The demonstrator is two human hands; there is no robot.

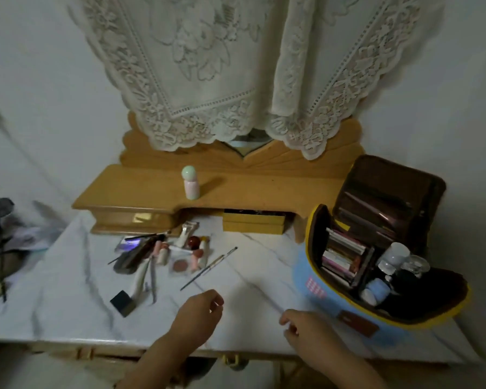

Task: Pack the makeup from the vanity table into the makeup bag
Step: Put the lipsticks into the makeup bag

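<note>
1. Covering most of the view, a white marbled vanity table (76,290) with a wooden shelf unit (141,189) at its back and a lace cloth (208,66) hanging above.
2. Standing at the right of the tabletop, a blue and yellow makeup bag (314,279), lid flipped back, already crowded with palettes, a white-capped bottle and a blue puff. Likely risk: little spare room inside, so forcing more in could tip the upright bottles or jam the dividers.
3. Lying left of centre, well apart from the bag, a loose heap of makeup (163,256): tubes, a blush pan, brushes, tweezers, overlapping one another. Likely risk: lifting one piece could drag or roll its neighbours.
4. Hovering near the front edge, left hand (198,313), fingers loosely curled, holding nothing visible; right hand (303,329) just beside the bag's front, fingers likewise relaxed and empty.
5. Standing alone on the shelf, a pink bottle (190,182) with a green cap; tall and narrow, easily toppled by a careless reach.
6. Sitting close to the left hand, a small black cube (122,301).
7. Lying diagonally between heap and hands, thin brushes (208,268); slender, prone to rolling away or slipping from a pinch.
</note>
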